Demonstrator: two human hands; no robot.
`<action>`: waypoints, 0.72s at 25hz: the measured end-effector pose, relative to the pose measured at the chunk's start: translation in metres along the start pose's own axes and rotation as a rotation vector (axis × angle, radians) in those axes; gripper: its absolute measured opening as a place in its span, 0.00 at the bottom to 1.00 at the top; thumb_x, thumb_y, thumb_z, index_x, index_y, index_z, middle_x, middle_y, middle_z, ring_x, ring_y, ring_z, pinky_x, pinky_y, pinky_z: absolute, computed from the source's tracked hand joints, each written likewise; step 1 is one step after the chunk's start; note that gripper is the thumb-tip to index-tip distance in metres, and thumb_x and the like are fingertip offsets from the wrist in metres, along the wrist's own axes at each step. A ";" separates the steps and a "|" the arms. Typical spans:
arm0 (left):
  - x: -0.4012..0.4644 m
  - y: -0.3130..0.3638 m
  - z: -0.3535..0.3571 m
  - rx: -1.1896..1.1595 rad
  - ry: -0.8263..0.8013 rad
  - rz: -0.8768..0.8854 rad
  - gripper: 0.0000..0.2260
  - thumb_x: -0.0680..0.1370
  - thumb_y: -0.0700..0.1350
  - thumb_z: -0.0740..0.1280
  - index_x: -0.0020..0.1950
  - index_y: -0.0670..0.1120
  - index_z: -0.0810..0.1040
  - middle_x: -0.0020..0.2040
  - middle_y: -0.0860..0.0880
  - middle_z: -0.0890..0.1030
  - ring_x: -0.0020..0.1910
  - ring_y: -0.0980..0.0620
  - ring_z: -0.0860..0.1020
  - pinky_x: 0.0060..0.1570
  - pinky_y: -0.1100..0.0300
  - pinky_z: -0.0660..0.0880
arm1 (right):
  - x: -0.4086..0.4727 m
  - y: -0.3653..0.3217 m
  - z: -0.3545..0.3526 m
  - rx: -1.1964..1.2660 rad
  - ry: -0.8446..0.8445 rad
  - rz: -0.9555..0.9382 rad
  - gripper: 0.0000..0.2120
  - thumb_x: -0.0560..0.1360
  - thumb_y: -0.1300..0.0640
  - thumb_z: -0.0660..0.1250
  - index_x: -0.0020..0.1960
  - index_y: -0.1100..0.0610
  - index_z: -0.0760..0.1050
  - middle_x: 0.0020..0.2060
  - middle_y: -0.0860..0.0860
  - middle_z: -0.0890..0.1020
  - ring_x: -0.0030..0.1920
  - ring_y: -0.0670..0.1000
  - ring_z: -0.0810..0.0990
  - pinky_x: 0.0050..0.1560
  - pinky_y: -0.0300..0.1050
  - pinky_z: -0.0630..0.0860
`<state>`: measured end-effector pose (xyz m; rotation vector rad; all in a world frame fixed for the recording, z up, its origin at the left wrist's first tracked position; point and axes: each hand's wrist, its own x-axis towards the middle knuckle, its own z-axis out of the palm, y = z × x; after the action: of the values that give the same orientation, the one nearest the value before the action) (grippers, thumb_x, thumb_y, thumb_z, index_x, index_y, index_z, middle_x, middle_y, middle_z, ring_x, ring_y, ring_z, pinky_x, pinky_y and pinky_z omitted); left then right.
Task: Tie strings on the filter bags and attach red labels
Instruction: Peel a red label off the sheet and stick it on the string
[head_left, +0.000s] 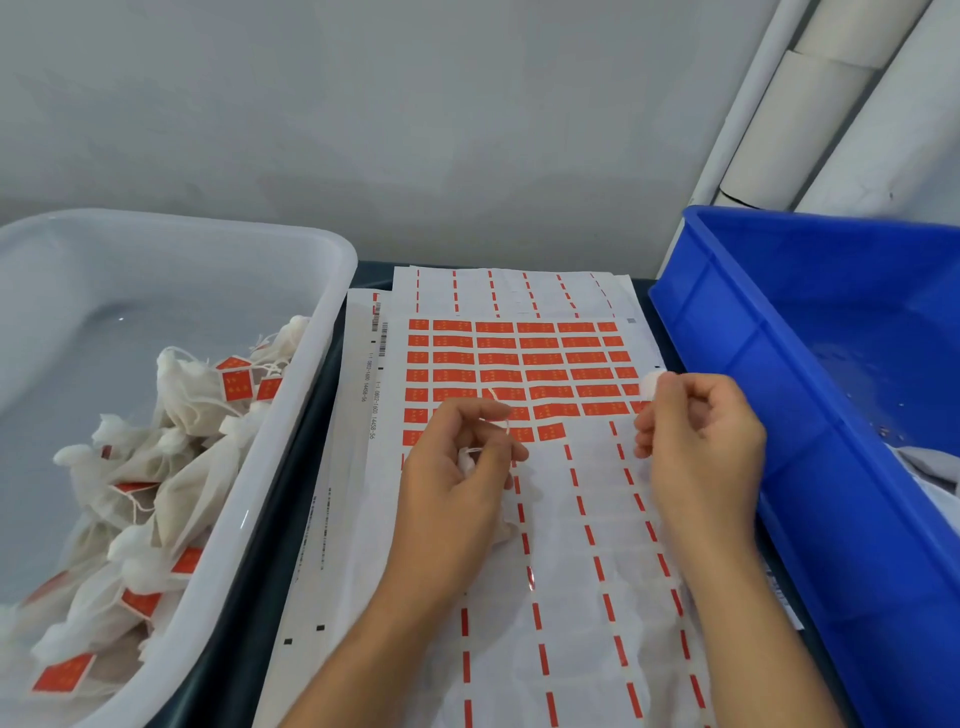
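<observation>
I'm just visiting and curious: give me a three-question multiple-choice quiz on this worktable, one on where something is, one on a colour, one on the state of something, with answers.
1. Where do the finished filter bags with labels lie?
A. In the white tub on the left
B. On the label sheet
C. In the person's lap

2. What colour is the bin on the right?
A. Green
B. Blue
C. Yellow

3. What state is the label sheet in?
A. Full, no labels taken
B. Blank, all labels gone
C. Partly used, near rows peeled off

Answers:
1. A: the tagged bags are heaped inside the white tub.
2. B: its walls are plainly blue.
3. C: red labels fill the far rows, while the near part shows only bare backing with thin red strips.
</observation>
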<state>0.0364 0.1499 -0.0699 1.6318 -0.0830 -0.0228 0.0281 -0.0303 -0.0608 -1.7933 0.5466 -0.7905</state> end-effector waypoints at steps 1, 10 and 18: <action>0.000 0.000 0.000 0.009 0.002 0.007 0.08 0.84 0.44 0.66 0.56 0.57 0.79 0.44 0.58 0.85 0.47 0.56 0.84 0.45 0.65 0.81 | -0.002 -0.004 0.000 0.047 0.002 -0.011 0.07 0.84 0.47 0.63 0.48 0.47 0.75 0.36 0.43 0.84 0.35 0.45 0.84 0.31 0.30 0.77; -0.001 -0.001 0.001 0.016 0.008 0.049 0.06 0.84 0.46 0.67 0.56 0.59 0.77 0.44 0.58 0.86 0.46 0.58 0.84 0.48 0.62 0.81 | -0.026 -0.016 0.015 0.371 -0.349 0.206 0.05 0.80 0.55 0.71 0.51 0.47 0.84 0.45 0.47 0.88 0.46 0.51 0.88 0.43 0.40 0.84; 0.000 0.000 -0.002 -0.029 -0.044 0.083 0.09 0.85 0.44 0.65 0.55 0.59 0.79 0.42 0.53 0.86 0.42 0.56 0.84 0.44 0.48 0.85 | -0.035 -0.018 0.019 0.418 -0.504 0.102 0.14 0.72 0.49 0.76 0.58 0.45 0.83 0.54 0.42 0.87 0.57 0.44 0.85 0.50 0.34 0.81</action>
<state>0.0367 0.1517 -0.0695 1.5977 -0.1835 0.0039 0.0183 0.0117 -0.0571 -1.4815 0.1232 -0.3262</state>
